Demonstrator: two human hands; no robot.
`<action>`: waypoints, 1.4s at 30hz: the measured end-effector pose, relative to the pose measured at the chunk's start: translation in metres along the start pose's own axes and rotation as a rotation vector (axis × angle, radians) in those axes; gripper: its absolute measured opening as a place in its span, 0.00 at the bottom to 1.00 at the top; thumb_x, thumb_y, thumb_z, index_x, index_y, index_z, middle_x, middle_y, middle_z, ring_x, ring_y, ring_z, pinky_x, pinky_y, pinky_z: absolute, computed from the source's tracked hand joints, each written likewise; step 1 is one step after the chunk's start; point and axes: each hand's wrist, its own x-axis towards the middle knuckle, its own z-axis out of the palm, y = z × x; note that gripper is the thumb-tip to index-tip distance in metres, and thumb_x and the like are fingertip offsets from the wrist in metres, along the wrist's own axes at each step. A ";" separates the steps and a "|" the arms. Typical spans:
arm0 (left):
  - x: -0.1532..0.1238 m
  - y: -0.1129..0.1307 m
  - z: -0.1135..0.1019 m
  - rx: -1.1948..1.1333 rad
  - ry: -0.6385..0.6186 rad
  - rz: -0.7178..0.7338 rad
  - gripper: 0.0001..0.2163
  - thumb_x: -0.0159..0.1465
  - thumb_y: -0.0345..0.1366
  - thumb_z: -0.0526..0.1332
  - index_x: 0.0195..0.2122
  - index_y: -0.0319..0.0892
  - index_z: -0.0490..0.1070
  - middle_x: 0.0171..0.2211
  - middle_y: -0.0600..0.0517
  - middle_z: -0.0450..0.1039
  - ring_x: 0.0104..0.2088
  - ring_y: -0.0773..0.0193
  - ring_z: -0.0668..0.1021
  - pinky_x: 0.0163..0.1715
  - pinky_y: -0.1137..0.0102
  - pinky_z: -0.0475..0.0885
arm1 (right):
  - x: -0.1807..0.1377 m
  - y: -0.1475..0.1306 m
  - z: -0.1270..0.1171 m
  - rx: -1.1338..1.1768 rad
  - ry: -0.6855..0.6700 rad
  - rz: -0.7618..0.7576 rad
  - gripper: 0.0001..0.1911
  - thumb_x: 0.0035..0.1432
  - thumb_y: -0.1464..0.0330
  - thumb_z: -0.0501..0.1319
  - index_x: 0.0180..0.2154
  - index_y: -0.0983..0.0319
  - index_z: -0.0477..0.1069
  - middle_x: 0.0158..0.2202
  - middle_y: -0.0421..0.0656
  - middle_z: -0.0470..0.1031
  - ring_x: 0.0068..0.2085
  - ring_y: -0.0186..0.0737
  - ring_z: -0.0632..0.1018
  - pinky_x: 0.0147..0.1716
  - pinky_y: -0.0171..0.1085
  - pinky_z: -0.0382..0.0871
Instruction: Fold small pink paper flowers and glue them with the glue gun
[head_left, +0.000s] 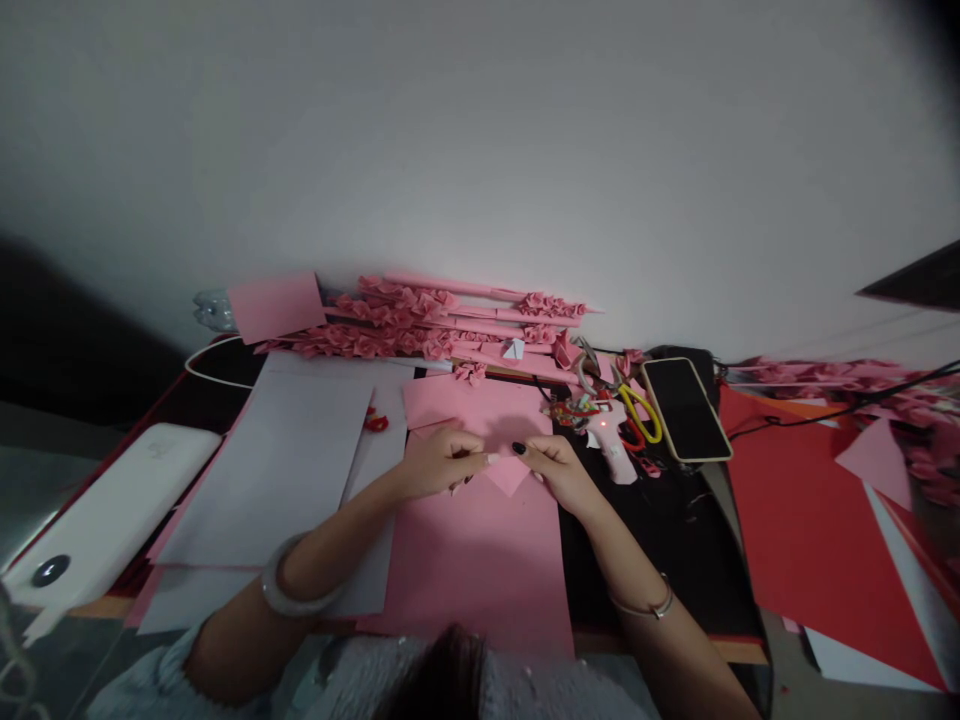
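Observation:
Between my two hands is a small folded piece of pink paper, its point turned down toward me. My left hand pinches its left edge between thumb and fingers. On the other side my right hand, with dark nails, grips the right edge, its thumb on top. Both hands hover over a large pink sheet that lies flat on the table. Just beyond them sits a small pink paper flower. The fine folds of the held piece are too small to make out.
Right of my hands lie a pink glue gun, yellow-handled scissors, pliers and a phone. White sheets and a white oblong device are at left. Pink paper flower stems line the wall; red sheets lie far right.

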 end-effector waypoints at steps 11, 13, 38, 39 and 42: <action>0.002 -0.011 0.003 -0.056 0.050 0.008 0.18 0.49 0.32 0.70 0.41 0.40 0.73 0.35 0.52 0.75 0.28 0.67 0.77 0.26 0.74 0.72 | 0.001 0.004 0.001 0.033 0.050 0.047 0.26 0.58 0.54 0.58 0.17 0.59 0.50 0.15 0.31 0.46 0.18 0.27 0.48 0.19 0.33 0.41; 0.001 -0.011 0.004 -0.033 0.045 0.013 0.13 0.52 0.30 0.66 0.40 0.40 0.73 0.30 0.54 0.75 0.25 0.68 0.77 0.26 0.74 0.72 | 0.001 0.002 0.002 0.020 0.053 0.042 0.26 0.59 0.54 0.57 0.18 0.60 0.51 0.16 0.31 0.47 0.18 0.27 0.49 0.18 0.33 0.41; 0.006 -0.005 0.001 -0.165 0.124 0.002 0.09 0.58 0.36 0.61 0.23 0.39 0.65 0.23 0.56 0.68 0.28 0.67 0.77 0.30 0.71 0.78 | 0.002 -0.007 0.006 0.026 0.010 0.012 0.16 0.57 0.63 0.61 0.45 0.65 0.69 0.17 0.32 0.66 0.18 0.30 0.69 0.21 0.30 0.63; 0.006 -0.005 0.001 -0.177 0.124 -0.001 0.08 0.58 0.36 0.61 0.25 0.39 0.66 0.24 0.56 0.69 0.28 0.67 0.77 0.30 0.71 0.78 | 0.002 -0.007 0.006 0.029 0.024 0.004 0.17 0.57 0.64 0.61 0.46 0.65 0.70 0.16 0.32 0.66 0.18 0.30 0.69 0.21 0.31 0.63; 0.005 -0.004 0.000 -0.216 0.110 -0.012 0.08 0.58 0.37 0.62 0.34 0.38 0.71 0.29 0.53 0.74 0.30 0.65 0.80 0.31 0.70 0.78 | 0.002 -0.004 0.002 0.075 0.036 -0.021 0.16 0.56 0.65 0.62 0.45 0.65 0.74 0.17 0.33 0.66 0.19 0.32 0.70 0.22 0.32 0.64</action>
